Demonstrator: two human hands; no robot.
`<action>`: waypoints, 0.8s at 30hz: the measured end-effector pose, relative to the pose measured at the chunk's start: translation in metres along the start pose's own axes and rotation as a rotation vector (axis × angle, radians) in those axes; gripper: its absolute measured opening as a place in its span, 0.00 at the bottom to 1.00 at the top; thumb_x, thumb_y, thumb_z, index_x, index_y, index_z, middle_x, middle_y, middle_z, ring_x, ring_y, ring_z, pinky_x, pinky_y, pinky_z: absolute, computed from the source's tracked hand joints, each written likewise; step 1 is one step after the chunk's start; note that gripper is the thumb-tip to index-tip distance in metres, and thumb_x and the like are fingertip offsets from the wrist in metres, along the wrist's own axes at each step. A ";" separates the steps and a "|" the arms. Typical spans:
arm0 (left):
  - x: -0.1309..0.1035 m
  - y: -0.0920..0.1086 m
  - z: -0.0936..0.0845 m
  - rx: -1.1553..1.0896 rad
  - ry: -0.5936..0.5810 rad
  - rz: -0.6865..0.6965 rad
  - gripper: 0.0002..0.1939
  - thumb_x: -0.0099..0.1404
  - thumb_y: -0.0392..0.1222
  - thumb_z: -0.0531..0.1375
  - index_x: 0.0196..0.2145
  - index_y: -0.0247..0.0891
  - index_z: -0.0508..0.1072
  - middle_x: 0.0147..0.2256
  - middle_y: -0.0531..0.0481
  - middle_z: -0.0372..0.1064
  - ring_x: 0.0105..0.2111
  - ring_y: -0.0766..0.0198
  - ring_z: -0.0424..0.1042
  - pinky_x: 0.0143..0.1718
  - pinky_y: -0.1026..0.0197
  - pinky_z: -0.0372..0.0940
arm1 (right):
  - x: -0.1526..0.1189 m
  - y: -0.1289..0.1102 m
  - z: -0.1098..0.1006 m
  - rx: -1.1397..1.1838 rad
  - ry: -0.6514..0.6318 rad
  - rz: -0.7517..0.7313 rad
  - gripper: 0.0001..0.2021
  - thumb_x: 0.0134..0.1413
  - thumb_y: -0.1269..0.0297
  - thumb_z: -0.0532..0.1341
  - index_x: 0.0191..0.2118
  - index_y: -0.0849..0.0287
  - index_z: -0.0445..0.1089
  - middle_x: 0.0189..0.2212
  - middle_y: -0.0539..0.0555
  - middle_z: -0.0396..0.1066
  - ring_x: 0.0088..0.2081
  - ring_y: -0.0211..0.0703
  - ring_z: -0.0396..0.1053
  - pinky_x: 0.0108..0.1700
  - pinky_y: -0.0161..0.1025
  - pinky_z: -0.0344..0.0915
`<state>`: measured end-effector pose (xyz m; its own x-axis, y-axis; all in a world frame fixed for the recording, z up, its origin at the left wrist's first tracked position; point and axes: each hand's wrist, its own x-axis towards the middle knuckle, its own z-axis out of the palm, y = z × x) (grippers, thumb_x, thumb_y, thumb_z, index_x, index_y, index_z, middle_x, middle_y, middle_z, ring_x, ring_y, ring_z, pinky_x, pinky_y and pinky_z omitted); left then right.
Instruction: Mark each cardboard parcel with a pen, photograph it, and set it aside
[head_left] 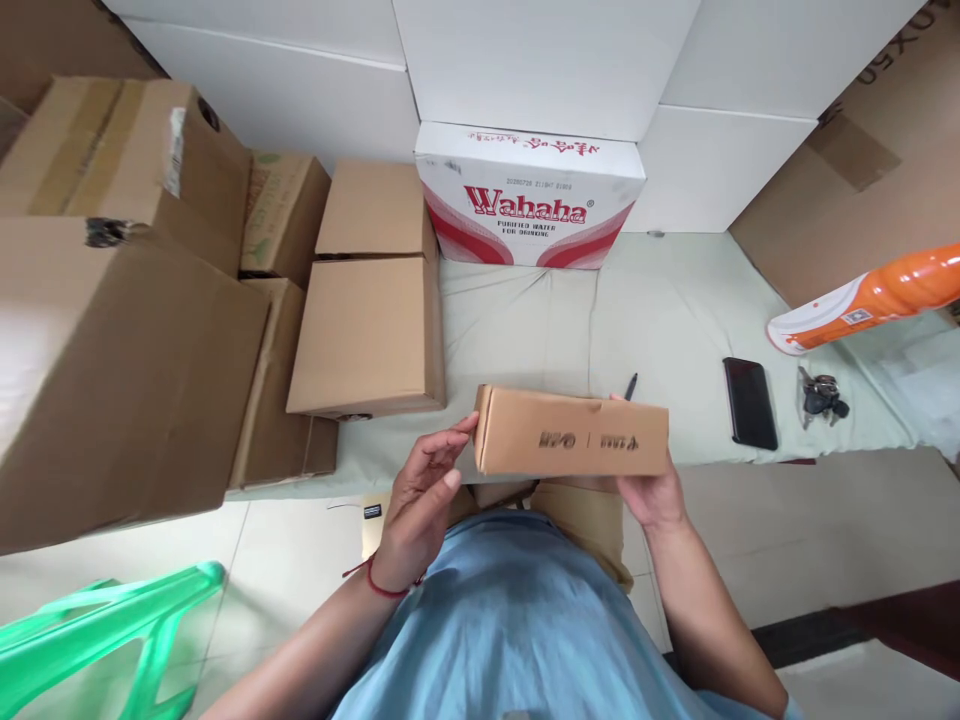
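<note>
A narrow brown cardboard box (517,432) is held up in front of my body, its printed side facing me with the lettering upside down. My right hand (655,494) grips it at the right end, with most of the fingers hidden behind the cardboard. At the left end, my left hand (421,488) has its fingers stretched out and apart, the fingertips at or just touching the box's edge. A red cord bracelet circles the left wrist.
Brown cartons (367,330) are stacked on the left of the cloth-covered table (517,310). A white Wahaha carton (525,205) stands behind. To the right lie a pen (631,386), a phone (751,403), keys (821,395) and an orange bottle (862,300). A green stool (112,625) is lower left.
</note>
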<state>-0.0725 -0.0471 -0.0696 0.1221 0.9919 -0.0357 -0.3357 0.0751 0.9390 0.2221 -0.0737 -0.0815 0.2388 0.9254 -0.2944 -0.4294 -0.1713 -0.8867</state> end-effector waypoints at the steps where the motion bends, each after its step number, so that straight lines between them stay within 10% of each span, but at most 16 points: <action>1: 0.001 0.001 -0.001 0.007 0.017 -0.010 0.17 0.72 0.56 0.67 0.50 0.44 0.80 0.65 0.41 0.75 0.70 0.47 0.69 0.72 0.46 0.61 | 0.003 -0.003 0.001 -0.057 -0.015 -0.037 0.33 0.60 0.30 0.64 0.63 0.43 0.75 0.64 0.56 0.77 0.64 0.60 0.74 0.62 0.60 0.75; 7: -0.009 -0.007 -0.013 0.520 0.000 -0.181 0.19 0.76 0.59 0.62 0.53 0.43 0.74 0.64 0.39 0.75 0.63 0.48 0.75 0.65 0.45 0.68 | 0.012 -0.010 -0.008 -0.638 0.038 -0.184 0.24 0.61 0.43 0.71 0.56 0.50 0.80 0.64 0.59 0.75 0.66 0.56 0.72 0.64 0.52 0.73; 13: -0.022 0.002 -0.018 1.099 -0.058 0.479 0.04 0.76 0.37 0.61 0.46 0.42 0.76 0.45 0.45 0.77 0.48 0.55 0.77 0.50 0.53 0.74 | 0.036 -0.029 -0.044 -1.235 0.305 -0.281 0.20 0.67 0.59 0.59 0.58 0.59 0.79 0.45 0.61 0.81 0.39 0.50 0.77 0.44 0.46 0.74; 18: 0.002 0.026 0.001 1.197 -0.338 0.785 0.13 0.75 0.36 0.64 0.55 0.39 0.75 0.57 0.38 0.77 0.67 0.45 0.69 0.69 0.40 0.63 | 0.063 -0.058 -0.046 -1.923 -0.089 -0.167 0.30 0.66 0.73 0.52 0.69 0.49 0.72 0.53 0.60 0.77 0.37 0.46 0.76 0.32 0.41 0.60; 24: 0.052 0.026 0.025 1.276 -0.787 0.799 0.29 0.78 0.58 0.62 0.68 0.42 0.72 0.72 0.42 0.67 0.77 0.45 0.55 0.80 0.38 0.31 | 0.081 -0.078 -0.036 -2.248 -0.402 -0.151 0.18 0.72 0.68 0.51 0.53 0.52 0.78 0.42 0.57 0.81 0.35 0.47 0.76 0.31 0.40 0.54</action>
<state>-0.0516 0.0035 -0.0388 0.8387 0.4215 0.3450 0.3228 -0.8948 0.3085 0.3058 0.0027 -0.0493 -0.0858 0.9120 -0.4011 0.9683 0.1711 0.1819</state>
